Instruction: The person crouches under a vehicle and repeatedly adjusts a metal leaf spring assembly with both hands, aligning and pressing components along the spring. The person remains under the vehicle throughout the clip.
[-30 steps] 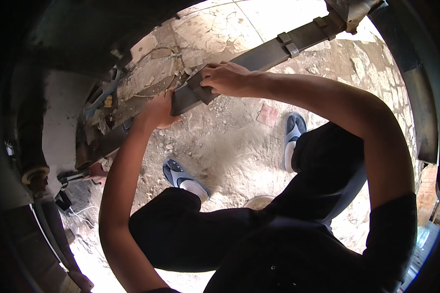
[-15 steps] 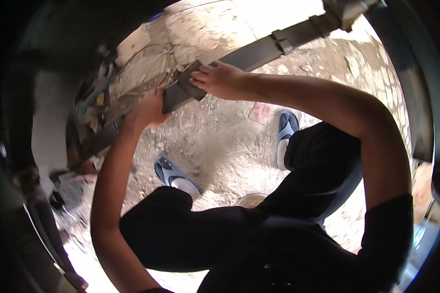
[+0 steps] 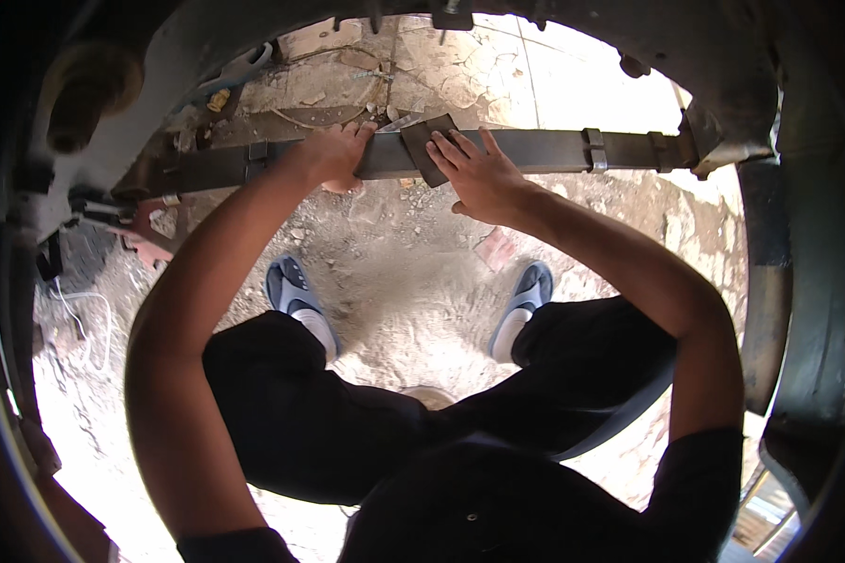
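Observation:
A long grey metal bar (image 3: 545, 150), flat like a vehicle's leaf spring, runs crosswise in front of me. My left hand (image 3: 333, 155) is closed over it left of the middle, fingers on top and thumb at the near edge. Across the bar, slightly tilted, lies a dark rectangular sheet that looks like sandpaper (image 3: 422, 155). My right hand (image 3: 479, 178) presses on the sheet's right side with fingers stretched and somewhat apart, its thumb off the near edge. A short stretch of bare metal separates the left hand from the sheet.
Metal clips (image 3: 594, 150) wrap the bar. Dark vehicle parts surround me, including a thick shaft end (image 3: 70, 117) at upper left. My sandalled feet (image 3: 294, 286) stand on rough dirt ground. A reddish flat piece (image 3: 496, 247) lies between them; a white cord (image 3: 89, 319) lies left.
My view has turned, so the bar now lies nearly level. The sheet and right hand have shifted slightly right along the bar; the right fingers are more stretched. The left hand stays on the bar.

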`<state>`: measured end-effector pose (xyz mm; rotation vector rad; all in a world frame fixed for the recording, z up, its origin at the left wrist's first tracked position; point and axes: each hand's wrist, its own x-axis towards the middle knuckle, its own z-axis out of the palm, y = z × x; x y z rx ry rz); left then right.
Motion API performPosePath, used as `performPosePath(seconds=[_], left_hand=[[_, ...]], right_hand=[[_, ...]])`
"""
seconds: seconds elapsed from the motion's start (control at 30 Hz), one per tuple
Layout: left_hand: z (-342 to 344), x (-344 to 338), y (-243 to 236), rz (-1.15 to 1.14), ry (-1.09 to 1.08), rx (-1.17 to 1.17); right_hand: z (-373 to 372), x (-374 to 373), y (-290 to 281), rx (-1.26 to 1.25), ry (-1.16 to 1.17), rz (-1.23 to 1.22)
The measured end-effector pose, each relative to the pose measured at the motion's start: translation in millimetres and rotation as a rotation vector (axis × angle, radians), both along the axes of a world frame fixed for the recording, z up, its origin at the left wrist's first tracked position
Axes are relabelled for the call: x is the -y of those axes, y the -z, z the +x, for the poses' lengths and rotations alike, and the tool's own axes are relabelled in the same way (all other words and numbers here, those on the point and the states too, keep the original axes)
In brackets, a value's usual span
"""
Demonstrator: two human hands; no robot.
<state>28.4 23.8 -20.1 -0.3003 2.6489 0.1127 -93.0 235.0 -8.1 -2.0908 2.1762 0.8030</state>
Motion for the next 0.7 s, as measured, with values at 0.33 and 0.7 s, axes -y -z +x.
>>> performPosePath(seconds=[0.33, 0.7], left_hand=[[-9, 0, -7, -0.059, 0.032, 0.061], [-2, 5, -10, -0.020, 0.072, 0.013]], right_hand=[[-2, 1, -9, 0.146, 0.104, 0.031], [5, 1, 2, 0.208, 0.128, -0.055]])
